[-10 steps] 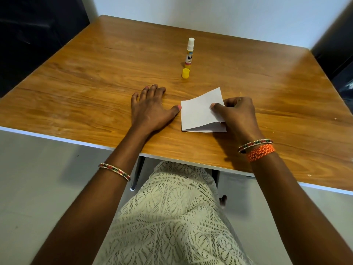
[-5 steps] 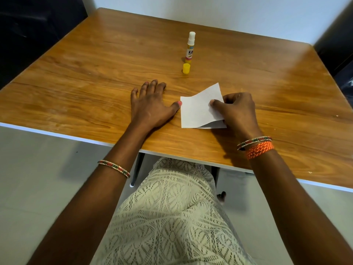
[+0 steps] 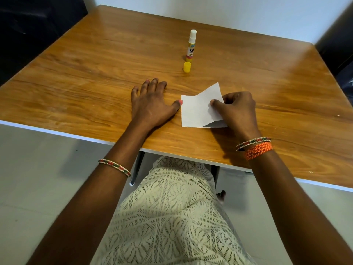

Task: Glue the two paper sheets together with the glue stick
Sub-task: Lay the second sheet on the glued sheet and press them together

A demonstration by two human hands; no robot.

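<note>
The left hand (image 3: 150,105) is lying flat and relaxed on the table (image 3: 76,88), its thumb tip touching the left edge of the paper sheets (image 3: 196,111), which are sitting near the front edge. Beyond them the glue stick (image 3: 191,46) is standing uncapped – its yellow cap (image 3: 187,67) just in front. The right hand (image 3: 236,109) is pinching the top sheet's right side and holding it raised; gluing seems – judging loosely, since no glue shows – either done or pending, so next comes lowering and pressing it flat.
</note>
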